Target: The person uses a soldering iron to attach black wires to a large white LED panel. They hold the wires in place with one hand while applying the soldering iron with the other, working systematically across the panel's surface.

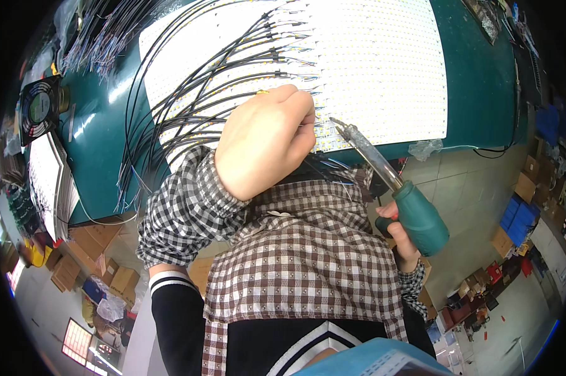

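Observation:
A white LED panel (383, 69) dotted with small yellowish chips lies across the table, its near edge toward me. Black cables (223, 62) fan over its left half, their thin bared wires (301, 47) lined up along the middle. My left hand (267, 135) rests over the near cables, thumb and fingers pinched on a cable's wire end, mostly hidden by the fingers. In my right hand (403, 241) is a soldering iron (421, 216) with a green handle. Its dark tip points up and left, close to the panel and just right of my left fingertips.
The panel lies on a green tabletop (477, 81). A black fan (39, 108) and a stack of white sheets (49, 182) stand at the left. More bundled wires (104, 37) lie at the far left. Clear plastic (425, 149) sits at the table's near edge; cardboard boxes (125, 282) are on the floor.

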`<action>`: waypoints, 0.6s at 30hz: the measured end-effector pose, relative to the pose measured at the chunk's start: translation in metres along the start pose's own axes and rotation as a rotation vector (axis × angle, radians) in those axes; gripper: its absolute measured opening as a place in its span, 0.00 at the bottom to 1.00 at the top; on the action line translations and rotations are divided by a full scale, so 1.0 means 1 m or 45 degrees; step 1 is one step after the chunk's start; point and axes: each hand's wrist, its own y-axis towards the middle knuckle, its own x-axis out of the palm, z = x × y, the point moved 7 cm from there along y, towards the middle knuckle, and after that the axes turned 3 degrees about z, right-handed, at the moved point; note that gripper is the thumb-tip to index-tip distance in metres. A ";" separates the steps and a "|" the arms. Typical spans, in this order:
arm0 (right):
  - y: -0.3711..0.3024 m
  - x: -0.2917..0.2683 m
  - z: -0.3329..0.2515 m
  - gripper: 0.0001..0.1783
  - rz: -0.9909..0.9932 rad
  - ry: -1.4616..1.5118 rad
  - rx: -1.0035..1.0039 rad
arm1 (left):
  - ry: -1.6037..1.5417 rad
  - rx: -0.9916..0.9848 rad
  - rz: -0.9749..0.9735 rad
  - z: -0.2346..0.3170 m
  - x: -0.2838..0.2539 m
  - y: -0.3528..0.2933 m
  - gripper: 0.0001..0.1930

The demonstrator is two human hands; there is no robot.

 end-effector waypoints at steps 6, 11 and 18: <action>0.001 0.001 -0.004 0.30 -0.016 0.086 0.043 | -0.068 0.023 -0.043 0.000 -0.003 -0.001 0.04; 0.001 -0.003 -0.002 0.34 0.048 0.240 0.138 | -0.213 0.088 -0.093 -0.003 -0.007 -0.003 0.04; 0.004 -0.003 -0.001 0.36 0.035 0.221 0.144 | -0.138 0.122 0.007 0.006 -0.007 -0.002 0.04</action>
